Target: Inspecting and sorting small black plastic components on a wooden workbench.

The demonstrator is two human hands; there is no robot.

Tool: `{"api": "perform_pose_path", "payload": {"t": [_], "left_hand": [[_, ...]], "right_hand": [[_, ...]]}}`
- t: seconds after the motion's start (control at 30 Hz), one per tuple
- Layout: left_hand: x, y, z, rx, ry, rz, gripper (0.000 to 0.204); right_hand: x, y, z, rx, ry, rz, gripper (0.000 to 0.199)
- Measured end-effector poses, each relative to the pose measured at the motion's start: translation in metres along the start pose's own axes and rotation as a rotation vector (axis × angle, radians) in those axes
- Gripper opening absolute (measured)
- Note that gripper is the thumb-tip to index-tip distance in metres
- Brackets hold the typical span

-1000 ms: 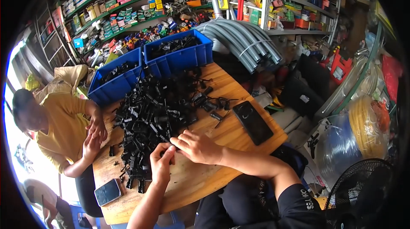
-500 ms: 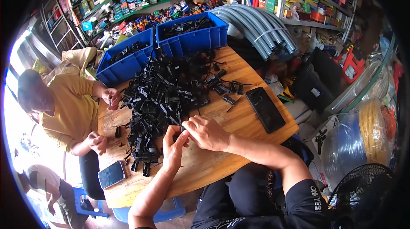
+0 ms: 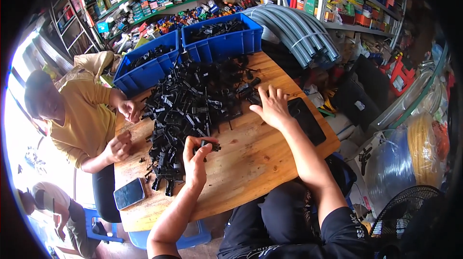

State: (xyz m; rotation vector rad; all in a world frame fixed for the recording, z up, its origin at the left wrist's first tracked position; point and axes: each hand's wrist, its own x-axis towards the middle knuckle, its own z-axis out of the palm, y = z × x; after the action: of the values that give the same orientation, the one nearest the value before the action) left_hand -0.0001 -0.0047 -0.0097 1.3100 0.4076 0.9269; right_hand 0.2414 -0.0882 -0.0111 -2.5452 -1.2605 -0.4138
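My left hand (image 3: 195,163) is closed around a small black plastic part (image 3: 214,147), its end sticking out past the thumb over the near side of the table. My right hand (image 3: 276,108) is open with fingers spread and holds nothing. It reaches over the far right of the table, beside a few loose black parts (image 3: 247,88) and the black phone (image 3: 308,123). A large heap of similar black plastic parts (image 3: 185,99) covers the table's middle and left, to the far side of my left hand.
Two blue crates (image 3: 225,47) of black parts stand at the table's (image 3: 236,162) far edge. Across at the left, a person in a yellow top (image 3: 87,114) has both hands by the heap. Another phone (image 3: 129,195) lies near left. Grey hoses (image 3: 294,32) are coiled behind.
My hands have parted. The right has left the small part and moved away to the far right, its fingers spreading. The left keeps the part. The other person's near hand has risen slightly.
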Motion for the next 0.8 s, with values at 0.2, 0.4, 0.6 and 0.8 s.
{"api": "perform_pose_path", "payload": {"t": [0.2, 0.4, 0.6, 0.8], "left_hand": [[0.000, 0.005, -0.005, -0.158, -0.020, -0.212, 0.010], [0.005, 0.004, -0.009, -0.152, -0.100, -0.311, 0.023], [0.002, 0.001, -0.012, -0.161, -0.136, -0.333, 0.024], [0.002, -0.001, -0.007, -0.179, -0.130, -0.344, 0.020]], "right_hand": [[-0.007, -0.026, -0.007, 0.727, -0.066, -0.194, 0.031], [-0.004, -0.019, -0.028, 0.793, 0.134, -0.238, 0.016], [-0.011, -0.003, -0.052, 0.662, -0.576, -0.292, 0.022], [-0.031, -0.044, -0.026, 0.742, -0.229, -0.555, 0.011]]}}
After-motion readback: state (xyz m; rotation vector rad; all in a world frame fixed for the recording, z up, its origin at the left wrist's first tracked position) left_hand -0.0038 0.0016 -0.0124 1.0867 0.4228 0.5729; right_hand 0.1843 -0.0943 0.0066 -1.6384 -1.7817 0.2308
